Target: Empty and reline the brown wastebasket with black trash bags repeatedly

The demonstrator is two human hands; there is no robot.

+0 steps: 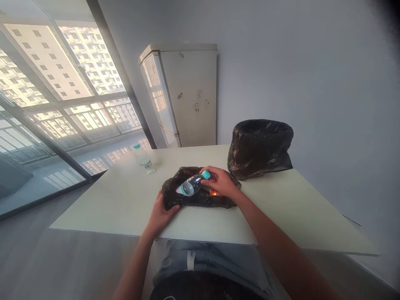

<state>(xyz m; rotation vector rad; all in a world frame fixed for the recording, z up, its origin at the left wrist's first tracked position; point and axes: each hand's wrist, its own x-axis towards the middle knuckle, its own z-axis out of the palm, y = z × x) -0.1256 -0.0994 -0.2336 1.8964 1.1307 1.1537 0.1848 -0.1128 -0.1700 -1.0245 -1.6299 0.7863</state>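
Observation:
A black plastic bag lies with its mouth spread on the table right in front of me. In its opening rests a clear plastic bottle with a teal cap, tilted toward the upper right. My right hand has its fingers closed round the capped end of this bottle. Something orange and shiny shows under that hand inside the bag; its kind is hidden. My left hand grips the bag's left edge, thumb along the front and fingers behind.
Another clear bottle with a teal cap stands at the table's far left. A bin-shaped container lined with a black bag stands at the back right. The pale table has its near edge by my lap. A fridge stands behind.

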